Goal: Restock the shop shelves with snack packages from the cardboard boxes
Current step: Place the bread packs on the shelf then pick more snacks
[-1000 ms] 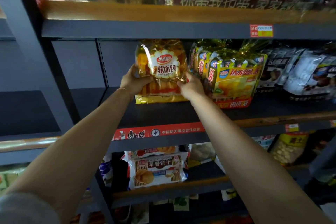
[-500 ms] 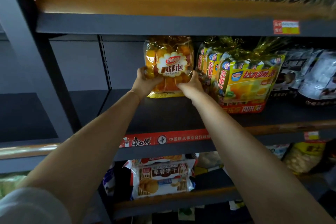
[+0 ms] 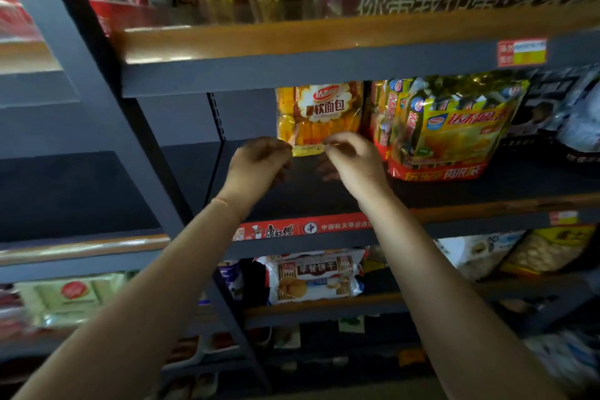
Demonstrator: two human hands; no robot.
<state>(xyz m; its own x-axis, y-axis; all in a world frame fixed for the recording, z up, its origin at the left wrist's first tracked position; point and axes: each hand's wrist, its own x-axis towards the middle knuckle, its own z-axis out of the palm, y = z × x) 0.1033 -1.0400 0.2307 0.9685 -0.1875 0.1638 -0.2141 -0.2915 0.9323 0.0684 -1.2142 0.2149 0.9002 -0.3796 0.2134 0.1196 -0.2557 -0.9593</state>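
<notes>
A yellow soft-bread package stands upright at the back of the dark middle shelf, just left of a row of yellow-and-red snack bags. My left hand and my right hand are raised in front of its lower edge. Their curled fingertips pinch the two ends of the package's bottom seam. No cardboard box is in view.
The shelf's left part beyond the slanted grey upright is bare. Dark snack bags fill the right end. A packed shelf hangs close above. Biscuit packs lie on the shelf below.
The bread package has gone from the shelf's front to its back and now stands upright. My hands slid from its sides down to the bottom seam.
</notes>
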